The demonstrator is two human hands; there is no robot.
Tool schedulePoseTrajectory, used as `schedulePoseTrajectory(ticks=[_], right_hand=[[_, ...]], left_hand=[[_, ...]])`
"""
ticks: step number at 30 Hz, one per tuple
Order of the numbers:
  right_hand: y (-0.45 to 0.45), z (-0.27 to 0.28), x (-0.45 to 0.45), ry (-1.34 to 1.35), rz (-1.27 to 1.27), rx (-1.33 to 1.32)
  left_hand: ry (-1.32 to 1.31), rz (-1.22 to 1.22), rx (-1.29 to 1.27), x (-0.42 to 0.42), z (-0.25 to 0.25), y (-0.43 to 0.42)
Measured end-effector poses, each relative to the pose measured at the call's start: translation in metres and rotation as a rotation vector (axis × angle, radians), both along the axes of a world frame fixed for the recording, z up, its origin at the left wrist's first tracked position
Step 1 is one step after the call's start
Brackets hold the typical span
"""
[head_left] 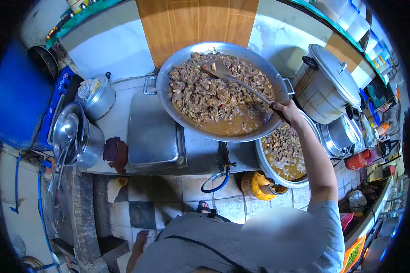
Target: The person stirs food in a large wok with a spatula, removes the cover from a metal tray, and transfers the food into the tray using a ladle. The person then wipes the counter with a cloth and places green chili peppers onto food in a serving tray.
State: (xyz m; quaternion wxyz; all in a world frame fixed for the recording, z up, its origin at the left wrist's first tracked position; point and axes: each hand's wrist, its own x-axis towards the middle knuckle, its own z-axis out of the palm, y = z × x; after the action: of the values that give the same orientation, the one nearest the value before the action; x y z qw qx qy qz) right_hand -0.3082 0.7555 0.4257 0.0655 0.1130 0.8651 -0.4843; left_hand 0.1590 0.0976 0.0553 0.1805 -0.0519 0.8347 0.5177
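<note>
My right hand is wrapped round the dark handle of a long metal spatula. The spatula's flat blade rests in the chopped meat, at the back of a wide two-handled metal pan. Brown liquid pools along the pan's near side. Partly under my right forearm is a second round pot, also holding meat and broth. Low in the view, my left hand hangs beside my body, away from the cookware; its fingers are too unclear to read.
A rectangular metal tray lies left of the pan. Further left stand pots with ladles and a smaller lidded pot. A tall lidded pot stands right. Below the counter are a gas hose and a yellow cylinder.
</note>
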Motion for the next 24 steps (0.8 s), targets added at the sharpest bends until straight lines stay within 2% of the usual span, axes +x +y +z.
schedulePoseTrajectory(ticks=[7, 11, 14, 19, 24], right_hand=[[0.005, 0.016, 0.061, 0.067, -0.027, 0.003], [-0.012, 0.034, 0.107, 0.065, -0.066, -0.058], [-0.029, 0.043, 0.134, 0.101, -0.041, 0.019], [-0.092, 0.073, 0.173, 0.232, 0.057, 0.070], [-0.207, 0.100, 0.200, 0.121, 0.263, -0.099]], left_hand=[[-0.095, 0.076, 0.216, -0.052, 0.020, 0.020], [-0.140, 0.130, 0.347, -0.044, 0.020, 0.015], [-0.169, 0.221, 0.447, -0.026, 0.025, 0.007], [-0.165, 0.484, 0.622, -0.004, 0.054, -0.004], [-0.068, 0.938, 0.782, 0.007, 0.119, -0.008]])
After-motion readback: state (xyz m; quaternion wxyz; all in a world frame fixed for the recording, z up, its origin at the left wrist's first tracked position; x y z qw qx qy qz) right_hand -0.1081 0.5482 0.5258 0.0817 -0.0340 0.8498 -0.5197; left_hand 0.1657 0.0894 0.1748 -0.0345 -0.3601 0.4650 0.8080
